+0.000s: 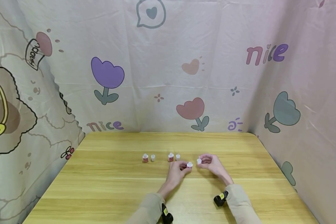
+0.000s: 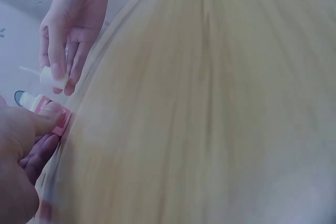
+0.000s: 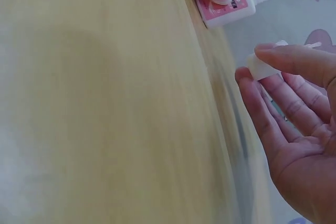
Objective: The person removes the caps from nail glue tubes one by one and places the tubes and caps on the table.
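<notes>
My left hand (image 1: 175, 173) grips a small white bottle (image 3: 242, 4) with a pink-red label between thumb and fingers. Its white nozzle is bare, as the right wrist view shows. To the right of it, my right hand (image 1: 215, 166) pinches a white cap (image 3: 260, 68) between thumb and fingertip. A thin white pin sticks out from this cap, pointing away from the fingertips. A short gap separates the cap from the bottle. The bottle's base is at the wooden table (image 1: 123, 193), while the cap is held beside it at about nozzle height.
Left of my hands stand two more uncapped bottles, a far-left bottle (image 1: 145, 158) and a nearer bottle (image 1: 171, 157). Each has a loose white cap beside it, a left cap (image 1: 153, 158) and a right cap (image 1: 178, 157). A printed curtain (image 1: 156, 77) hangs behind the table.
</notes>
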`<state>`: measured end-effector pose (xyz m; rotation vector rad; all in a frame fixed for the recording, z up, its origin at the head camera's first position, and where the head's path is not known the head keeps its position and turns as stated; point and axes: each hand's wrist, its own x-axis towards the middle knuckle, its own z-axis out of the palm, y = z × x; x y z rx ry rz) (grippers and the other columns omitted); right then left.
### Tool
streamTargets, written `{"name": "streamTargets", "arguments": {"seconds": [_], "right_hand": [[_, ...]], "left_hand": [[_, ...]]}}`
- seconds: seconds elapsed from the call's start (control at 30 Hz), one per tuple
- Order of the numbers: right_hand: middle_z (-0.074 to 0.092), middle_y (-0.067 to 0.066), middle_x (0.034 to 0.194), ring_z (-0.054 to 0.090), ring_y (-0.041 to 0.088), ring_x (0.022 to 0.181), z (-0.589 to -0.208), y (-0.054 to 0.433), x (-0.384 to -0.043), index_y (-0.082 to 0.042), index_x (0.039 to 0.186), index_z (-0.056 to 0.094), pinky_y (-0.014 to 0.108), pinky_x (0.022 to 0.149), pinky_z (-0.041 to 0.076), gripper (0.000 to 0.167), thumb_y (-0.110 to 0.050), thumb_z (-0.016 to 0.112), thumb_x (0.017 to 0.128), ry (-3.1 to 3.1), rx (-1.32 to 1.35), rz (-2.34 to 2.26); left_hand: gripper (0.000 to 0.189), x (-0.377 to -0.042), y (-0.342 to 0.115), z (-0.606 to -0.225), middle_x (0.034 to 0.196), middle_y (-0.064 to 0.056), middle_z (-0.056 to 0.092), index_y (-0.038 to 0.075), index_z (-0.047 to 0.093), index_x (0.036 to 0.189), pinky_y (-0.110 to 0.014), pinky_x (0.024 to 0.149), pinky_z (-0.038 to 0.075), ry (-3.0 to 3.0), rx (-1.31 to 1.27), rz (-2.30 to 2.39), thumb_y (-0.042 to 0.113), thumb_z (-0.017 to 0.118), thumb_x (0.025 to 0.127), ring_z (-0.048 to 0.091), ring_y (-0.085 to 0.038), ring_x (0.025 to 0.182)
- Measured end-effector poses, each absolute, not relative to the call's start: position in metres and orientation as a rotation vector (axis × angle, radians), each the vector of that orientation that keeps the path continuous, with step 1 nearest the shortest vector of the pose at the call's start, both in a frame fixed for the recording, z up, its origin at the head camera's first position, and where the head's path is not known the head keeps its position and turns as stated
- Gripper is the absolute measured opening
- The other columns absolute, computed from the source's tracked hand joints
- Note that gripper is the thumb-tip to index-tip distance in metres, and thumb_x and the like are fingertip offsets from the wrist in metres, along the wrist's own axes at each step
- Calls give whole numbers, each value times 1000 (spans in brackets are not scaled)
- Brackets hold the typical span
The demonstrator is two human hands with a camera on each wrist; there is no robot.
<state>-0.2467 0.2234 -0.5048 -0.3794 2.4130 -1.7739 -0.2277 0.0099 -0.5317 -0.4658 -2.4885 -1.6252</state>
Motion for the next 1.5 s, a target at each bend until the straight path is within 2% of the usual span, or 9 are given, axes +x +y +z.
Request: {"name": "streamTargets", "arguments": {"seconds": [0.2,0.47,0.87,1.03,1.27,1.5], "right_hand": [[71,28,105,67,11,88,-506,226,-250,14,115,60,16,81,53,39,2,77,82,2461,-291,-1756],[73,23,99,65,4,81,-512,228,-257,15,111,62,15,77,53,37,4,78,79,2488,-245,-1765],[73,20,95,64,4,80,-513,229,-261,15,104,63,15,74,53,28,6,76,81,2499,-227,-1795],[73,22,98,63,4,80,-514,229,-262,13,107,64,15,75,52,32,7,77,78,2516,-151,-1775],[71,26,106,64,11,87,-512,229,-261,12,111,63,17,77,52,36,5,77,79,2529,-112,-1737],[69,32,106,64,11,86,-508,227,-259,16,112,60,17,75,53,35,10,73,80,2500,-117,-1780]], "left_hand": [[19,-231,19,-532,92,-7,78,6,77,101,-17,71,56,-2502,-420,-1583,13,81,84,70,-6,77],[19,-235,29,-532,91,-8,78,5,77,101,-16,69,55,-2466,-393,-1585,11,80,84,68,-4,74],[14,-241,42,-531,88,-6,78,8,77,96,-16,67,54,-2452,-298,-1541,11,81,83,67,-3,72],[17,-242,46,-530,91,-7,79,8,77,100,-15,68,54,-2459,-267,-1551,10,80,83,67,-4,74],[20,-243,51,-529,94,-8,79,7,77,103,-16,70,56,-2441,-257,-1521,10,80,83,70,-7,76],[20,-246,56,-531,94,-9,79,6,77,103,-18,70,56,-2424,-239,-1519,9,80,84,72,-10,77]]}}
